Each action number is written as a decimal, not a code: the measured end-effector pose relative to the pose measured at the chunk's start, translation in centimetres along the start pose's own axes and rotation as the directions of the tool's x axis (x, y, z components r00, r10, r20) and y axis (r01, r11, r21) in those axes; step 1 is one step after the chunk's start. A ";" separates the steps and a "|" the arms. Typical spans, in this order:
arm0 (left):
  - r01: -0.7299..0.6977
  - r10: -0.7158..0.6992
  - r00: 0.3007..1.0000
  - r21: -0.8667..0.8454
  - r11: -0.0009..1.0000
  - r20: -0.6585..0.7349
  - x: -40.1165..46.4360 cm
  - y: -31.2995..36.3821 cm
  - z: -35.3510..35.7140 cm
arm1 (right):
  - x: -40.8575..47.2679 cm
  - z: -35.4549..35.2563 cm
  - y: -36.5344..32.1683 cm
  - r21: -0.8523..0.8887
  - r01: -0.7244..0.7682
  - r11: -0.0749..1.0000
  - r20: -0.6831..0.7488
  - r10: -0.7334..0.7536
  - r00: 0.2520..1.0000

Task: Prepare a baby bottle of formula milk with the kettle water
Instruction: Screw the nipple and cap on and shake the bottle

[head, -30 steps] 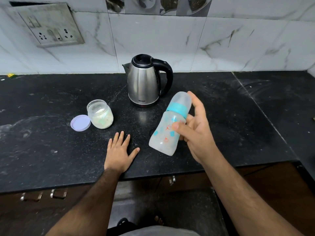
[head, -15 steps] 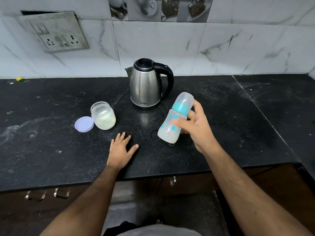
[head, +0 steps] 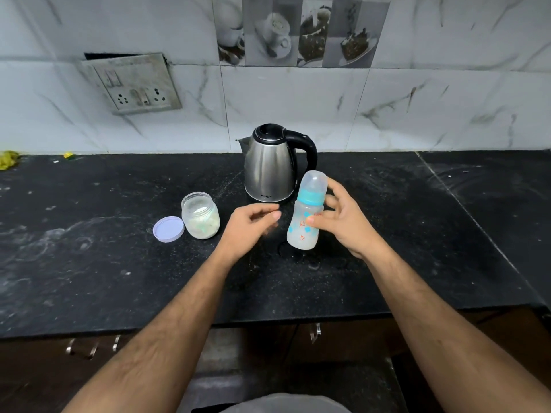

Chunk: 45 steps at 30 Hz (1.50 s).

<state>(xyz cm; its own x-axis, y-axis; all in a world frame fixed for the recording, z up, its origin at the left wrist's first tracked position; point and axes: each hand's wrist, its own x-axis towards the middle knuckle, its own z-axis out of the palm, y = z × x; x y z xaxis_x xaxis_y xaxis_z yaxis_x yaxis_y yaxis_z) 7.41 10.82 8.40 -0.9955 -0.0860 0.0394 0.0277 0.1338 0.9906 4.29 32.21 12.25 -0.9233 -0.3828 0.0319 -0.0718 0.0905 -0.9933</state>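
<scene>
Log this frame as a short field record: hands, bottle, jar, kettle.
right hand: grips the baby bottle, which is upright and capped
left hand: off the counter, beside the bottle, holding nothing
powder jar: open, its purple lid flat beside it
kettle: behind the bottle, lid closed

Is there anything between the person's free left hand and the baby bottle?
Nothing visible. The left hand hangs just left of the baby bottle, which the right hand holds, with only bare counter showing between them.

A socket plate (head: 132, 84) hangs crooked on the marble wall tiles (head: 417, 99). Yellow scraps (head: 8, 158) lie at the black bench's (head: 89, 263) far left edge.
</scene>
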 end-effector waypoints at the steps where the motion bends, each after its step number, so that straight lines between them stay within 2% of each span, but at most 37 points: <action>1: -0.022 0.022 0.999 -0.007 1.000 0.025 0.2 0.7 0.0 | 0.2 0.2 -0.1 -0.012 0.005 1.000 0.008 -0.005 1.000; 6: -0.141 0.136 0.980 0.021 0.990 0.144 1.3 3.2 -0.9 | 1.5 1.1 -1.2 -0.061 0.046 0.997 0.018 -0.045 0.999; 17: -0.189 0.182 0.972 0.037 0.981 0.152 3.3 5.3 -3.9 | 3.4 3.0 -3.7 -0.064 0.091 0.994 -0.040 -0.093 0.995; 23: -0.111 0.107 0.975 0.007 0.994 0.197 3.9 2.1 -3.8 | 3.6 3.3 -1.2 -0.245 0.039 0.969 -0.064 -0.057 0.996; 33: 0.042 -0.089 0.962 0.182 0.982 0.258 6.1 -2.6 -0.7 | 7.3 1.4 5.8 -0.417 -0.134 0.899 -0.138 0.083 0.987; 40: 0.084 -0.151 0.949 0.238 0.968 0.277 9.3 -3.2 1.3 | 11.7 -0.3 8.1 -0.480 -0.151 0.864 -0.132 0.099 0.986; 45: 0.148 -0.217 0.946 0.272 0.951 0.242 11.3 -4.6 2.2 | 13.7 -1.2 9.4 -0.509 -0.145 0.849 -0.105 0.106 0.989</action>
<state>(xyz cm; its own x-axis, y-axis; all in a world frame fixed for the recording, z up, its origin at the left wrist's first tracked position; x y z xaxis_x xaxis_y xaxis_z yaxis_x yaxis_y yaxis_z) -4.12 11.45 3.99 -0.9695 0.1284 -0.2089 -0.1458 0.3828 0.9123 -9.53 28.94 3.53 -0.9600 -0.2728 -0.0625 -0.1191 0.6001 -0.7910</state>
